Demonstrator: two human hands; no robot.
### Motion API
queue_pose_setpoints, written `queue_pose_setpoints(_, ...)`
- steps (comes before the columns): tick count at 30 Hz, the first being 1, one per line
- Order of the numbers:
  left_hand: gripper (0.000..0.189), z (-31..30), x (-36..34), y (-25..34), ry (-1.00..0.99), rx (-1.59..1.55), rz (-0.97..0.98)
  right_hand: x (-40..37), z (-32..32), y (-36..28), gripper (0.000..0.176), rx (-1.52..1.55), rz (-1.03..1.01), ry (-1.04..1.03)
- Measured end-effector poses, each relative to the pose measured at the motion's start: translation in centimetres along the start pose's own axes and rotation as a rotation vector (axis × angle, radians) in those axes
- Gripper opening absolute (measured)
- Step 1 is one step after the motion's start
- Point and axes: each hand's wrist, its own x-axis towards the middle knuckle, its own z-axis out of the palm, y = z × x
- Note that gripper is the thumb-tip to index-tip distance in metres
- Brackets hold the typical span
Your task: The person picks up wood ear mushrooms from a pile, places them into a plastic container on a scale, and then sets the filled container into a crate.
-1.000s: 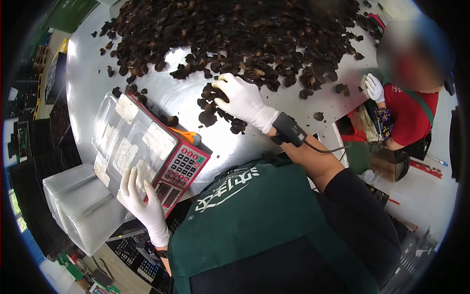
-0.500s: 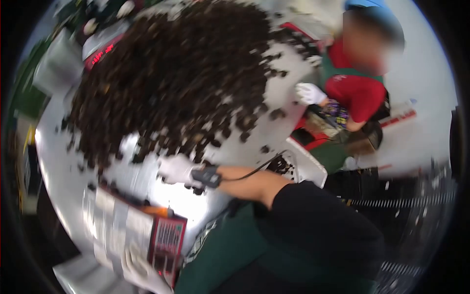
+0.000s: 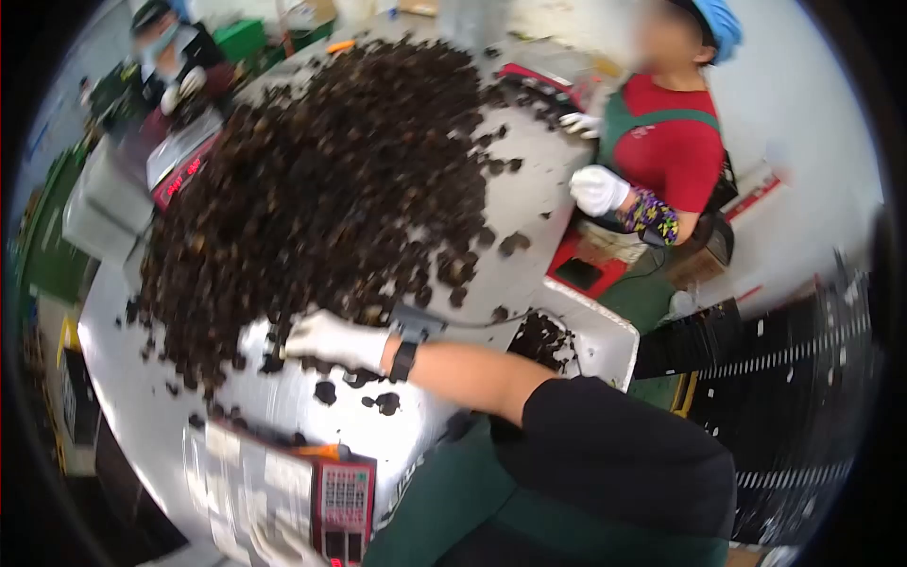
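My right hand (image 3: 333,341), in a white glove, reaches left over the near edge of a large pile of dark brown roundish pieces (image 3: 331,180). Its fingers are stretched toward the pieces, and nothing shows in them. A dark band and a small grey device with a cable (image 3: 416,323) are at that wrist. At the lower left, my left hand (image 3: 281,543), also gloved, lies with fingers apart on the papered, plastic-covered top of a red scale (image 3: 347,491). The frame's bottom edge cuts off part of that hand.
Loose dark pieces (image 3: 378,403) lie on the shiny metal table (image 3: 416,430). A white bin (image 3: 605,331) stands right. A co-worker in red (image 3: 671,142) is by another red scale (image 3: 539,85); a second person (image 3: 179,66) sits far left near a third scale (image 3: 184,156).
The view has shifted and sharpened, bringing the far-left person into sight. My right hand has moved slightly left along the pile's edge. My left hand remains at the scale.
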Motion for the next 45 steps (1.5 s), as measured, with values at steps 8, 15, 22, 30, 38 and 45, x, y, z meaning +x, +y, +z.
queue_pose_setpoints(8,0.055,0.1,-1.0,1.3,-0.055,-0.205,-0.076,1.9,2.8,-0.6,0.028,0.762,0.465,-0.273)
queue_pose_setpoints(15,0.068,-0.3,-0.6,0.2,0.04,-0.214,-0.106,3.5,8.7,-1.7,0.029,0.866,0.497,-0.635)
queue_pose_setpoints(22,0.073,-0.4,0.6,-0.5,0.109,-0.196,-0.082,2.0,15.7,-5.1,0.035,0.456,0.528,-0.537)
queue_pose_setpoints(30,0.083,0.0,0.5,0.2,0.045,-0.365,-0.14,-0.2,20.5,-1.0,0.036,-0.821,-0.614,-0.865)
queue_pose_setpoints(38,0.085,0.8,-0.5,0.9,-0.057,-0.62,-0.182,-5.2,21.8,1.1,0.041,-1.337,-0.794,-0.501)
queue_pose_setpoints(45,0.072,-0.3,-0.2,1.4,-0.176,-0.403,-0.121,-6.2,14.2,-2.6,0.036,-0.795,-0.81,-0.479)
